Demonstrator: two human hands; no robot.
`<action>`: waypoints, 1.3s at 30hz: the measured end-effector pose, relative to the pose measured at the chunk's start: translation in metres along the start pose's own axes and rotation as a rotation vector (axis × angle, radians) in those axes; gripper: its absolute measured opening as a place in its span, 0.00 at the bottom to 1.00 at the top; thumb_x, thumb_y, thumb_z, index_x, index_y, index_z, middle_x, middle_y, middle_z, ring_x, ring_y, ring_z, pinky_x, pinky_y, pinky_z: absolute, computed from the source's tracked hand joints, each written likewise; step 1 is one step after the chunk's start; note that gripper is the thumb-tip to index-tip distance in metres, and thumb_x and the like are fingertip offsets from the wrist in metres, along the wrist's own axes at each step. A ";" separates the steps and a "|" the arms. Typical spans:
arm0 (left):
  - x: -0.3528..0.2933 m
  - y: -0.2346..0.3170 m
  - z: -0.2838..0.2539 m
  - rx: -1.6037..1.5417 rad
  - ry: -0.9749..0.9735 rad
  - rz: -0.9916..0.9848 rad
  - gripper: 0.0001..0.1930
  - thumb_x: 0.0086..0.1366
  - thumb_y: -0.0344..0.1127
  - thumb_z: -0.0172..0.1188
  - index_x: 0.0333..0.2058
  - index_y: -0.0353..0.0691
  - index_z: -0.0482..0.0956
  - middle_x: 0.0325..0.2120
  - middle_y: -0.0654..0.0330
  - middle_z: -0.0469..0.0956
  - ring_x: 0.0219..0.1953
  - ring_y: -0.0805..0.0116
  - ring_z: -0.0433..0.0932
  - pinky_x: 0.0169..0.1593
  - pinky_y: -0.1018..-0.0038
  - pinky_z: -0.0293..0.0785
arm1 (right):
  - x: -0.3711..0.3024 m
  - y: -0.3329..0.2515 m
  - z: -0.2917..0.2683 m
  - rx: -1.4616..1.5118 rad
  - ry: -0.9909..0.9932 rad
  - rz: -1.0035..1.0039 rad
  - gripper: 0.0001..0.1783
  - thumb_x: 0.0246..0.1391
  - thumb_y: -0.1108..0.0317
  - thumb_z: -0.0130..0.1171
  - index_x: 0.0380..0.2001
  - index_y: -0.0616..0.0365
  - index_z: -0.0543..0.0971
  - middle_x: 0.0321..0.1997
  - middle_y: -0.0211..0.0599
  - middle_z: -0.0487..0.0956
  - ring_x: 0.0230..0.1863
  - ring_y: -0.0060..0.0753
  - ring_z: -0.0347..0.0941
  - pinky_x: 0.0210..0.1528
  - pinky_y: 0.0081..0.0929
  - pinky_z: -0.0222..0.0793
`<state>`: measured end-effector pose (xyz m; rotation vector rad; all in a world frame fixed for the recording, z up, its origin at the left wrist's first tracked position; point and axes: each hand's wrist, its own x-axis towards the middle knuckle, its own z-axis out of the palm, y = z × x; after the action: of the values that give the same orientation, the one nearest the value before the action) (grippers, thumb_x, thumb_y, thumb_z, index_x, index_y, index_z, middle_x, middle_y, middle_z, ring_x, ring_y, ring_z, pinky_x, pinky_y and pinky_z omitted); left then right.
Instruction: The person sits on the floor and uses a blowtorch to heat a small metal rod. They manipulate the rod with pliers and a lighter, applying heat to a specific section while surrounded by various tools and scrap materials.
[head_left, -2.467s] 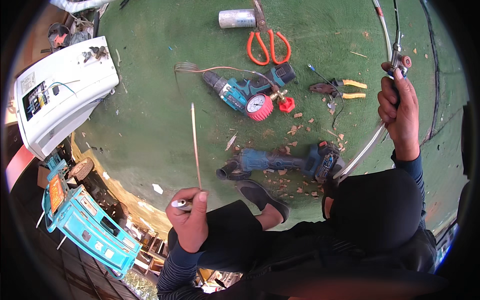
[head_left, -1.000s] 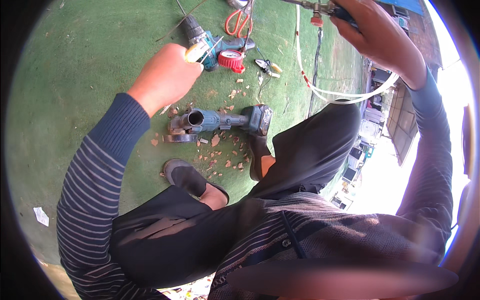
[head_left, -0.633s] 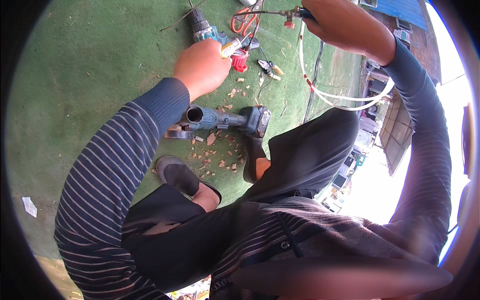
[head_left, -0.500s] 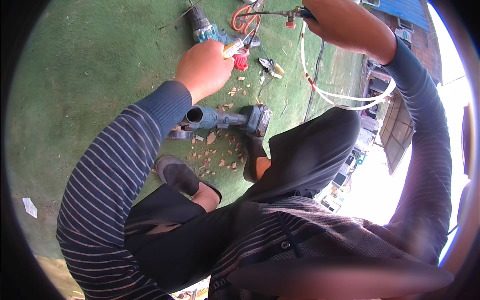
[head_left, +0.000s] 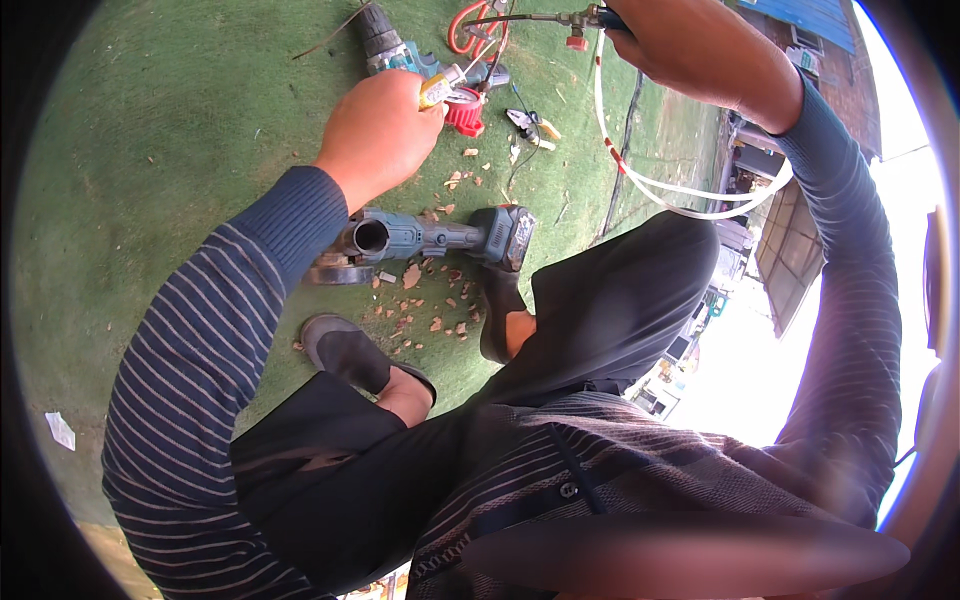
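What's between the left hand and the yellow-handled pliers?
In the head view, the red-cased pressure gauge shows between the left hand and the pliers, nearer the hand.

green floor [head_left: 200, 150], blue panel [head_left: 815, 22], brownish wall [head_left: 852, 90] beside white glare [head_left: 915, 210]

No words, numbers or signs can be read. Marked surfaces show, all too small, blurred or turned away, and places here go by the angle grinder [head_left: 425, 237]. Its own battery pack [head_left: 520, 238], at the end by the shoe, carries pale marks that blur together. Above the grinder in the view, the red-cased pressure gauge [head_left: 465, 112] shows a slice of white dial, its figures illegible. Up and right of the grinder, the white hose [head_left: 606, 125] bears plain red bands. Far beyond the grinder, toward the upper right, a pale board [head_left: 804, 62] in the background has marks too small to make out.
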<state>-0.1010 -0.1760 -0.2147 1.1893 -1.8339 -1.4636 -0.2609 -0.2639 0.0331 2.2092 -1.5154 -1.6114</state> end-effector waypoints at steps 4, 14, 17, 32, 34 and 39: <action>0.000 0.002 0.000 0.032 -0.001 -0.006 0.17 0.65 0.43 0.62 0.32 0.29 0.79 0.26 0.41 0.79 0.32 0.39 0.80 0.37 0.50 0.73 | -0.002 0.000 -0.001 0.012 0.004 0.008 0.16 0.66 0.62 0.51 0.35 0.66 0.80 0.32 0.55 0.82 0.37 0.59 0.81 0.46 0.50 0.76; -0.004 0.008 0.001 0.048 -0.048 -0.049 0.16 0.64 0.42 0.61 0.32 0.31 0.81 0.29 0.41 0.81 0.35 0.39 0.81 0.41 0.48 0.76 | -0.005 -0.001 -0.002 0.025 -0.019 0.004 0.15 0.66 0.63 0.52 0.35 0.66 0.80 0.31 0.54 0.82 0.36 0.57 0.81 0.45 0.49 0.77; -0.002 0.009 0.002 0.045 -0.032 -0.038 0.16 0.64 0.42 0.61 0.32 0.31 0.81 0.29 0.41 0.81 0.35 0.39 0.81 0.40 0.48 0.75 | -0.004 0.004 0.006 0.010 0.014 -0.020 0.15 0.66 0.63 0.52 0.34 0.65 0.80 0.31 0.53 0.82 0.36 0.57 0.81 0.45 0.49 0.77; 0.004 0.007 0.005 0.075 -0.042 -0.014 0.16 0.64 0.42 0.61 0.32 0.31 0.81 0.29 0.40 0.81 0.35 0.38 0.81 0.40 0.48 0.76 | -0.008 -0.004 -0.009 0.087 -0.050 0.011 0.15 0.68 0.64 0.50 0.36 0.66 0.80 0.33 0.52 0.83 0.37 0.53 0.81 0.47 0.46 0.77; 0.004 0.008 0.005 0.067 -0.046 -0.019 0.16 0.64 0.42 0.61 0.32 0.31 0.80 0.29 0.41 0.81 0.35 0.38 0.81 0.40 0.48 0.76 | -0.008 -0.004 -0.009 0.097 -0.058 0.014 0.15 0.68 0.64 0.50 0.37 0.66 0.80 0.34 0.52 0.83 0.37 0.52 0.81 0.47 0.45 0.78; 0.005 0.006 0.007 0.053 -0.032 -0.014 0.16 0.64 0.42 0.61 0.31 0.31 0.79 0.28 0.41 0.80 0.35 0.38 0.80 0.40 0.48 0.75 | -0.003 -0.005 -0.003 0.058 -0.093 0.091 0.15 0.68 0.64 0.50 0.37 0.66 0.80 0.34 0.52 0.83 0.38 0.52 0.81 0.48 0.46 0.78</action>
<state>-0.1111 -0.1763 -0.2116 1.2126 -1.8999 -1.4578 -0.2552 -0.2606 0.0335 2.0864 -1.6809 -1.6853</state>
